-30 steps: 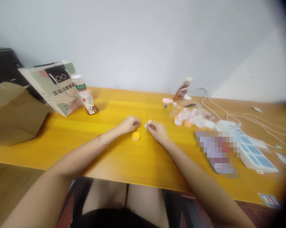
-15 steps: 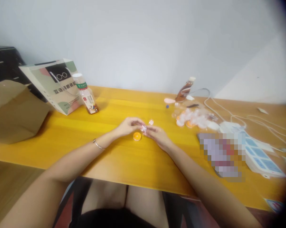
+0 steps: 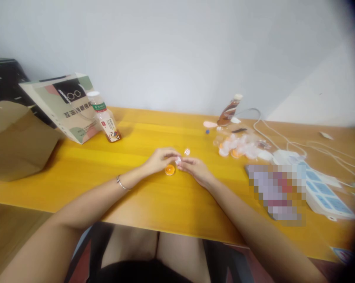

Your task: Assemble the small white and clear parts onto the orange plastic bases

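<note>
Both of my hands meet over the middle of the yellow wooden table point(image 3: 142, 204). My left hand point(image 3: 162, 158) has its thumb and fingers pinched on a small white piece with a dark pattern point(image 3: 178, 160). From the other side my right hand point(image 3: 194, 169) pinches the same piece. Its exact kind is too small and blurred to make out. Just below the fingers lies a small round orange cap-like disc point(image 3: 169, 169). A second small white patterned piece point(image 3: 187, 151) rests on the table beyond my right fingertips.
At the left are a brown paper bag point(image 3: 21, 141), a printed paper bag point(image 3: 68, 106) and a plastic bottle point(image 3: 104, 118). To the right stand a brown drink bottle point(image 3: 229, 111), a pile of white and orange round pieces point(image 3: 239, 146), a blurred-out phone-like object point(image 3: 271, 196) and a power strip point(image 3: 327, 192) with cables.
The patterned piece between my fingertips has turned or shifted slightly. My hands stay in nearly the same place, and the view has moved a little.
</note>
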Demonstrator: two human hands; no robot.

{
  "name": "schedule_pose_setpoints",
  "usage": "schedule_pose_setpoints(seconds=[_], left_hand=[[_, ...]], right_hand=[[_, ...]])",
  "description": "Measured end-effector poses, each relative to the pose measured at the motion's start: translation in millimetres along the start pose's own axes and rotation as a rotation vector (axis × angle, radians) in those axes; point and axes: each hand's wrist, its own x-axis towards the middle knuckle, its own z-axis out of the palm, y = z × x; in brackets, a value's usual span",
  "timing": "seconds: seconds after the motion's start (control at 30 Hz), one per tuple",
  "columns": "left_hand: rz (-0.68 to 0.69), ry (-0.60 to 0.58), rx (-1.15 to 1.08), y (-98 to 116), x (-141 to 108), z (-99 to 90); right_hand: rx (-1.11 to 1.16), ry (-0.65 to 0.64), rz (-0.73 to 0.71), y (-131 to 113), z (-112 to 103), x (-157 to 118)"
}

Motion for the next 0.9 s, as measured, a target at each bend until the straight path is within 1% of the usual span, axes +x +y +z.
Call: schedule_pose_setpoints(seconds=[0.1,0.17,0.4,0.53,0.73,0.9], left_hand=[[0.088,0.006,0.077,0.8,-1.2,0.6],[0.121,0.005,0.114,0.9,-1.7,0.2],[0.133,-0.004,0.173,-1.4,-1.0,-0.8],[0.100,0.005,0.148,-1.3,-1.8,0.5],[-0.073,0.023,0.064,-4.9,-3.8,5.9],[-0.122,0.039,-0.004,-9.0,-3.2,9.3]], right_hand=[[0.022,0.016,-0.004,0.6,-0.3,-0.3],[0.028,0.016,-0.005,-0.1,0.2,-1.1],[0.042,0.025,0.005,-2.0,1.0,-1.4],[0.032,0.038,-0.008,-2.0,1.3,-2.1],[0.042,0.041,-0.013,-3.2,2.8,-2.8],[0.052,0.066,-0.017,-1.1,1.3,-0.5]])
